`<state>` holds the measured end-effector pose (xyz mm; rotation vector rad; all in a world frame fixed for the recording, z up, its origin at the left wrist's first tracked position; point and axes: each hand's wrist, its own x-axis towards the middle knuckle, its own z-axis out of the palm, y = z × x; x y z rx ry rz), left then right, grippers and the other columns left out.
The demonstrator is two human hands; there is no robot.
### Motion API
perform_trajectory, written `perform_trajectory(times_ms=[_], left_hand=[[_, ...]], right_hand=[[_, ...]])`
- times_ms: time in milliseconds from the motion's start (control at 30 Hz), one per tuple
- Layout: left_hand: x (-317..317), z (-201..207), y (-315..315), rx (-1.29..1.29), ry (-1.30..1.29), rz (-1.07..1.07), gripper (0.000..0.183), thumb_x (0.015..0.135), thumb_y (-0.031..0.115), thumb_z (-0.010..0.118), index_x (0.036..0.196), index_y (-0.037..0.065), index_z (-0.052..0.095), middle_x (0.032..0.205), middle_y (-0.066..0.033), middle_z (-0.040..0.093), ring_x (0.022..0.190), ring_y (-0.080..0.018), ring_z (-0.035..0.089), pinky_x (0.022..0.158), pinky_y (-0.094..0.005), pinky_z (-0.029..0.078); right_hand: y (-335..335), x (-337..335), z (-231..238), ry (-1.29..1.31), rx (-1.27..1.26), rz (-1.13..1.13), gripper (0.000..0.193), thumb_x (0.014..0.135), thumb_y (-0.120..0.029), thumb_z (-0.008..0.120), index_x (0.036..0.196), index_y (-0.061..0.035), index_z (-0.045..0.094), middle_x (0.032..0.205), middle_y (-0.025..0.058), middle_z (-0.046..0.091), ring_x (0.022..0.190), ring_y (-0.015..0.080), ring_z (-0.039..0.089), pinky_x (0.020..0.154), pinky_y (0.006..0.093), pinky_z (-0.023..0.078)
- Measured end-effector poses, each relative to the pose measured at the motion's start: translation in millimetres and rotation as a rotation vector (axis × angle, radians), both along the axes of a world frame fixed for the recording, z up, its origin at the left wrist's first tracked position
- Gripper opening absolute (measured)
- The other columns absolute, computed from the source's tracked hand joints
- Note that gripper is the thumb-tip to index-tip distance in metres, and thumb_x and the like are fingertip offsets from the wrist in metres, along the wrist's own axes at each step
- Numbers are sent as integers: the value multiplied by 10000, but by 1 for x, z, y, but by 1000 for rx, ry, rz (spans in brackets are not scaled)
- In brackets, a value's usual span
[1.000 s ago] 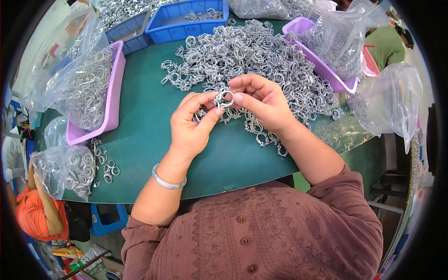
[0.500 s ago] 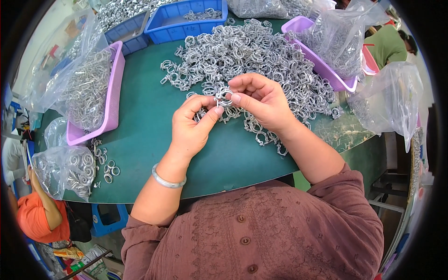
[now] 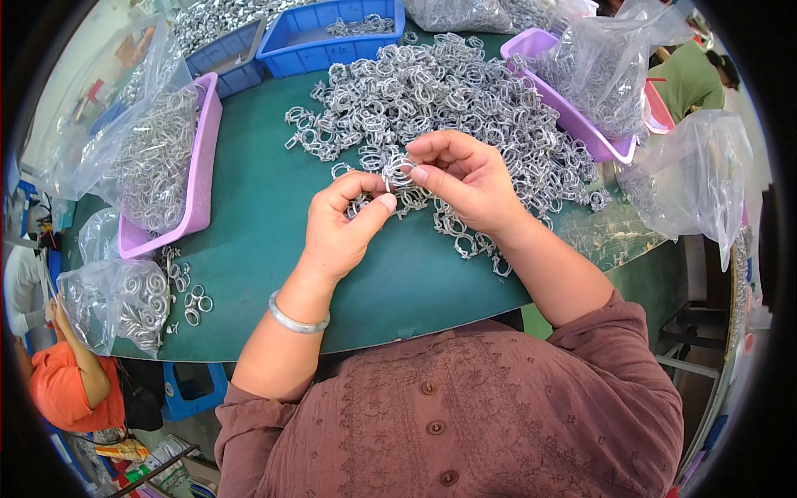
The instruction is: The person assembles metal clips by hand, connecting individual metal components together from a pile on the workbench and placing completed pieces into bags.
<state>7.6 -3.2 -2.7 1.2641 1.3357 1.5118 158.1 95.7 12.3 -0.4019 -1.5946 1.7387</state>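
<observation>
Plainly, the left hand (image 3: 339, 226) and right hand (image 3: 477, 187) pinch a ringed silver-grey metal piece (image 3: 398, 173), a flat green tabletop (image 3: 257, 174) beneath their fingers (image 3: 357, 181), a blue plastic stool (image 3: 187, 410) lower leftward.

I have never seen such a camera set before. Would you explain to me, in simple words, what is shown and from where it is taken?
There is no machine here: you see one person's bare left hand and right hand. Every picture comes from the left of two fisheye cameras worn on that person's head, looking down; such a lens bends straight edges.

On the green table lies a big pile of silvery ring-shaped pieces. A purple basket stands on the left, another purple basket on the right, and a bright blue tray behind. Both hands hold a small silvery piece at their fingertips, which partly hide it.
</observation>
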Motion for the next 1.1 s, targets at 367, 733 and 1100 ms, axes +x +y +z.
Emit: perform_trajectory(times_ms=[367, 733, 1100], left_hand=[[0, 5, -3, -87, -277, -49, 145, 863, 157, 515, 878, 27, 578, 793, -39, 591, 705, -127, 574, 542, -223, 425], [1, 8, -3, -114, -365, -56, 150, 865, 165, 508, 878, 36, 583, 777, -40, 601, 697, -132, 581, 544, -230, 427], [-1, 5, -1, -134, -435, -82, 130, 838, 151, 553, 891, 35, 578, 774, -34, 596, 688, -105, 568, 540, -209, 422]], right_hand=[[0, 0, -2, -9, 141, 10, 211, 796, 4, 577, 1007, -2, 566, 927, 51, 598, 860, 94, 565, 726, 214, 465], [-1, 1, -1, -55, 206, -2, 191, 808, 26, 552, 999, 17, 550, 924, 64, 591, 847, 99, 561, 727, 226, 464], [1, 4, 1, -145, 274, -11, 182, 798, 27, 560, 979, 10, 573, 944, 50, 575, 855, 91, 545, 733, 226, 454]])
